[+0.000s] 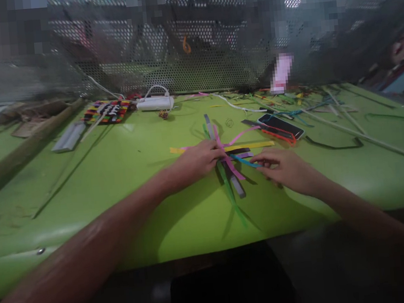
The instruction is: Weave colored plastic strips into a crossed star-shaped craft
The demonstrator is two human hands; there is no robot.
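Note:
Several coloured strips cross in a star shape on the green table cover (pixel 126 162). My left hand (pixel 200 158) presses and pinches the crossing point, its fingertips hiding part of it. In my right hand (pixel 285 168) the thumb and fingers pinch the outer end of a blue strip (pixel 244 161), which runs in to the centre. Around the crossing, a green strip (pixel 230 191) and a grey strip (pixel 238 187) point toward me. A pink strip (pixel 236 169) curves between the hands, and a yellow strip (pixel 262 144) reaches right.
Beyond my right hand lie a phone (pixel 284 126) and scissors with a red loop handle (pixel 286 138). A dark bent strip (pixel 334 146) and long thin sticks (pixel 369 137) are farther right. At the back left sit a woven multicoloured piece (pixel 106 111), a white power strip (pixel 155 103) and a wooden pole (pixel 30 148).

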